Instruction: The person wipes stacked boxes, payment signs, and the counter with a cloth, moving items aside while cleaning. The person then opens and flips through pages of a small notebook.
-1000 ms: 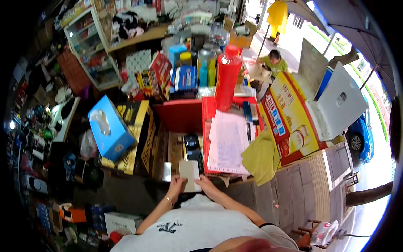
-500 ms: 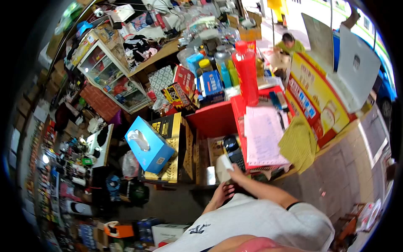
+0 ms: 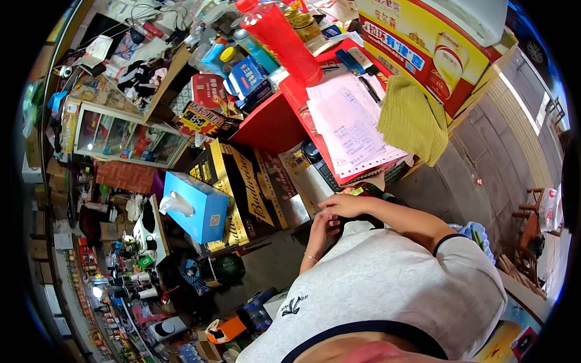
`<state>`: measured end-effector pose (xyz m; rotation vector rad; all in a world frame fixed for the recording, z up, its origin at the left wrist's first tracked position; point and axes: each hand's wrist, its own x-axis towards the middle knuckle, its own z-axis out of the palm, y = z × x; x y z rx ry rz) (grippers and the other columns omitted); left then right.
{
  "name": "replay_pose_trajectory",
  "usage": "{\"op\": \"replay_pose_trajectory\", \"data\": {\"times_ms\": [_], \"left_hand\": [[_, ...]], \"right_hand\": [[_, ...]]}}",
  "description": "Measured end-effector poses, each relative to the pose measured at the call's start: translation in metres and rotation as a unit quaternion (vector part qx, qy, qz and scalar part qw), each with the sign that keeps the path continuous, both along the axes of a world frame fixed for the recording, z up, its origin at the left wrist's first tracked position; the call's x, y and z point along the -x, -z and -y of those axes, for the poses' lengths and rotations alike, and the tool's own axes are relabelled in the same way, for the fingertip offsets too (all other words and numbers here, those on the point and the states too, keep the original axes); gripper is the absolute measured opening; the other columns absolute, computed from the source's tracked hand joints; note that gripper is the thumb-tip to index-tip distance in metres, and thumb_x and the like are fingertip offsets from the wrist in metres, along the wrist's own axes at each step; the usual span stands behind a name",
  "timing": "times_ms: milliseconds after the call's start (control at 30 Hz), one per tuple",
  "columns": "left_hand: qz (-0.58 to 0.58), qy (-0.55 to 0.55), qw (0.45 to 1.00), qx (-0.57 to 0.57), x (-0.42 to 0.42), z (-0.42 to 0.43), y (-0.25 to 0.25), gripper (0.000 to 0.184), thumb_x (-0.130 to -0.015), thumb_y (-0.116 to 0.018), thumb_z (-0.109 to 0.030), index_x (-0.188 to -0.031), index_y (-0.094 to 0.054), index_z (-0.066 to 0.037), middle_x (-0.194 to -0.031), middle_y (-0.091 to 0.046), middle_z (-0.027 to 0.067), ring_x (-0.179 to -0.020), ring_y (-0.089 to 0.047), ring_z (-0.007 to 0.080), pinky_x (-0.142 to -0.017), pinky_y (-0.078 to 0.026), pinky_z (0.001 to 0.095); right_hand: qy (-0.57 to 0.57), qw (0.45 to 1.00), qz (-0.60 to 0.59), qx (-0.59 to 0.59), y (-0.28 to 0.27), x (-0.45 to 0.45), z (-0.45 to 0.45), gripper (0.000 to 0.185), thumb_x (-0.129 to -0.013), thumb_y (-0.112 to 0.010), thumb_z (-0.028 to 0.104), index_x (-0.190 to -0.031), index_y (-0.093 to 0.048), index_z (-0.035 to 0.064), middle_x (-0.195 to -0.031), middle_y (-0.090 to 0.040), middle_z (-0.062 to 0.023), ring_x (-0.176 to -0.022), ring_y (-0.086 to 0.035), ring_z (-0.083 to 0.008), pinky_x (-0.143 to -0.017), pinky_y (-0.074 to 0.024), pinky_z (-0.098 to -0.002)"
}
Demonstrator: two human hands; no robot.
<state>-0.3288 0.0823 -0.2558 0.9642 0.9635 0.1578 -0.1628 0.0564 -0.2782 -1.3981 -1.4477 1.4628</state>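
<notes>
My left hand, with a thin bracelet at the wrist, is in front of the open box by my chest. Its fingers are bent and slightly apart, and nothing shows in them. My right hand meets its fingertips from the right. The right fingers are pressed together; whatever they hold, if anything, is hidden. Just beyond the hands is the open compartment with a red flap and a dark device inside. Pink and white papers lie on a red surface to the right.
A blue tissue box sits left, beside a black and gold carton. Behind are a red bottle and a blue box. A yellow-green cloth hangs over the right edge, near a large yellow and red carton.
The view has turned and tilted. The pale card-like piece, held in both hands earlier and then in my right hand, no longer shows. My hands have come together in front of my chest.
</notes>
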Motion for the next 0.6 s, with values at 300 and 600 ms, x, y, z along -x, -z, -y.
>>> {"op": "replay_pose_trajectory", "data": {"times_ms": [300,600], "left_hand": [[0.101,-0.006,0.992,-0.077,-0.039,0.001,-0.044,0.019,-0.09,-0.04,-0.021,-0.095,-0.05,-0.005,-0.091,-0.052,0.0038,-0.084,-0.052,0.0122,-0.074,-0.046,0.0275],[0.18,-0.075,0.953,-0.234,-0.062,-0.007,-0.088,0.009,-0.086,-0.047,-0.008,-0.091,-0.051,-0.003,-0.098,-0.049,0.0072,-0.091,-0.05,0.0161,-0.082,-0.043,0.0316]], "right_hand": [[0.216,0.924,-0.057,-0.311,-0.189,-0.076,0.114,0.029,-0.07,-0.067,0.004,-0.097,-0.058,0.0046,-0.095,-0.058,-0.0052,-0.083,-0.056,-0.0129,-0.067,-0.0457,-0.0229],[0.43,0.778,0.39,-0.24,-0.192,-0.118,0.115,0.065,-0.064,-0.069,0.023,-0.122,-0.042,0.0096,-0.13,-0.036,-0.0117,-0.12,-0.033,-0.0288,-0.098,-0.0287,-0.038]]}}
